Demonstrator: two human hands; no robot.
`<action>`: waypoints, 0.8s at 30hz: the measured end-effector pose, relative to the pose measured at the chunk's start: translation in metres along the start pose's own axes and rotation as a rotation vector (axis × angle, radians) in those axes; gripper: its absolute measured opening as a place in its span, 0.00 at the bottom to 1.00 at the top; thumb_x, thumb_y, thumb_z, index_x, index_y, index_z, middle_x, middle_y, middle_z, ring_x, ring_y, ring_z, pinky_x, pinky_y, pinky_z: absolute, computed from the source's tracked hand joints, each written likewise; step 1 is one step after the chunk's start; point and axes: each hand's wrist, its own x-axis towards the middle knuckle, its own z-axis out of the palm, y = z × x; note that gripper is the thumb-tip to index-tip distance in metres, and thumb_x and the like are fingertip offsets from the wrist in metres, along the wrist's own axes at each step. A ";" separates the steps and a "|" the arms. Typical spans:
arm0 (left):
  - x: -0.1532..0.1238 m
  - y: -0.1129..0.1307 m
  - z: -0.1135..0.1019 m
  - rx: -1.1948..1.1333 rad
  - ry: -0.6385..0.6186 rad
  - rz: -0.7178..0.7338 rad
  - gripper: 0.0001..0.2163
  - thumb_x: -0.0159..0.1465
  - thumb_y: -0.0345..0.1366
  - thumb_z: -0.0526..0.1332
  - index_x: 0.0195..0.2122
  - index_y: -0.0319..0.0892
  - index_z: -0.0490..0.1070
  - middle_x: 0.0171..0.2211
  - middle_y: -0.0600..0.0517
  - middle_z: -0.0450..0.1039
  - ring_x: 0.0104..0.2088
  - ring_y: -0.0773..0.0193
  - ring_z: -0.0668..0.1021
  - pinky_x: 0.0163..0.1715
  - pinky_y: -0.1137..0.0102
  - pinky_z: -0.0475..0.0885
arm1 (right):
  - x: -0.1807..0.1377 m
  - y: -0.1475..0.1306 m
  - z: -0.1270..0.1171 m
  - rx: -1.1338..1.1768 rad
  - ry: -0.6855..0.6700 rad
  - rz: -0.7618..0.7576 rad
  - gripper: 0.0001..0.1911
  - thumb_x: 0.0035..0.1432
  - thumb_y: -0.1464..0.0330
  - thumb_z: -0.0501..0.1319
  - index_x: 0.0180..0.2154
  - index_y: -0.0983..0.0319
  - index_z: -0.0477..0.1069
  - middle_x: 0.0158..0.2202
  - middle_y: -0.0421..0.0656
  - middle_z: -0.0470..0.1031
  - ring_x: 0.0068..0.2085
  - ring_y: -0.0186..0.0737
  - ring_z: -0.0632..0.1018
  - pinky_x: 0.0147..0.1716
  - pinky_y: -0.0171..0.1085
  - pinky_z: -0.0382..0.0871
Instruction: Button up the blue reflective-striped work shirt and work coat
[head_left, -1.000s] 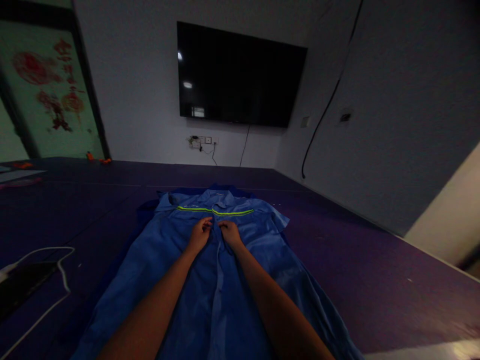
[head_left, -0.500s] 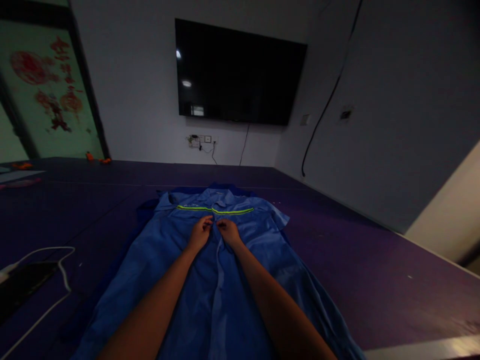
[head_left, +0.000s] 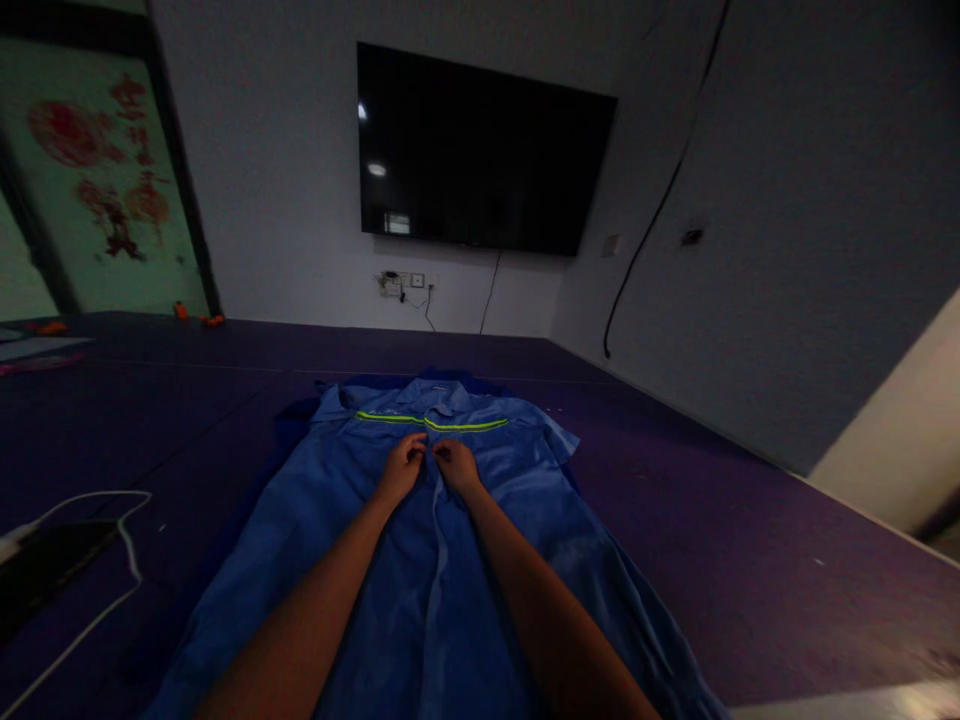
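Observation:
A blue short-sleeved shirt [head_left: 480, 540] with a yellow-green stripe across the chest lies spread out, collar at the far end. Both of my hands are at its front opening, just below the stripe. My left hand [head_left: 403, 465] has its fingers curled in a pinch at the left front edge. Facing it, my right hand [head_left: 457, 463] pinches the right front edge. The cloth or button between the fingertips is too small and dark to make out. Darker blue cloth [head_left: 296, 415] shows from under the shirt.
The shirt rests on a purple floor [head_left: 675, 520]. At the left lies a dark flat device [head_left: 60, 565] with a white cable [head_left: 131, 550]. Small orange things [head_left: 212, 321] sit by the door. A television [head_left: 480, 150] hangs on the far wall; a black cable [head_left: 645, 235] dangles at right.
My hands stay almost in the same place at the shirt's front, fingers still pinched. The view has shifted very slightly.

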 end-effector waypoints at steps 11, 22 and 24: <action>0.001 -0.003 0.001 0.016 0.035 -0.013 0.17 0.52 0.22 0.54 0.42 0.41 0.69 0.33 0.51 0.73 0.36 0.67 0.75 0.41 0.68 0.69 | -0.001 -0.003 -0.001 -0.087 -0.001 -0.045 0.07 0.50 0.75 0.56 0.30 0.62 0.73 0.33 0.45 0.76 0.37 0.39 0.75 0.40 0.34 0.66; -0.001 -0.003 0.000 -0.002 0.013 -0.028 0.15 0.53 0.24 0.53 0.41 0.39 0.70 0.33 0.49 0.74 0.35 0.66 0.76 0.39 0.69 0.70 | -0.002 -0.007 -0.003 -0.093 -0.006 -0.078 0.08 0.52 0.76 0.55 0.29 0.62 0.72 0.32 0.43 0.75 0.37 0.37 0.74 0.39 0.33 0.64; -0.001 -0.003 -0.001 -0.005 0.005 -0.030 0.16 0.53 0.24 0.53 0.43 0.39 0.69 0.32 0.49 0.74 0.32 0.67 0.76 0.37 0.70 0.70 | -0.002 -0.008 -0.004 -0.105 -0.011 -0.080 0.08 0.52 0.76 0.54 0.29 0.62 0.71 0.32 0.43 0.75 0.37 0.37 0.74 0.39 0.32 0.64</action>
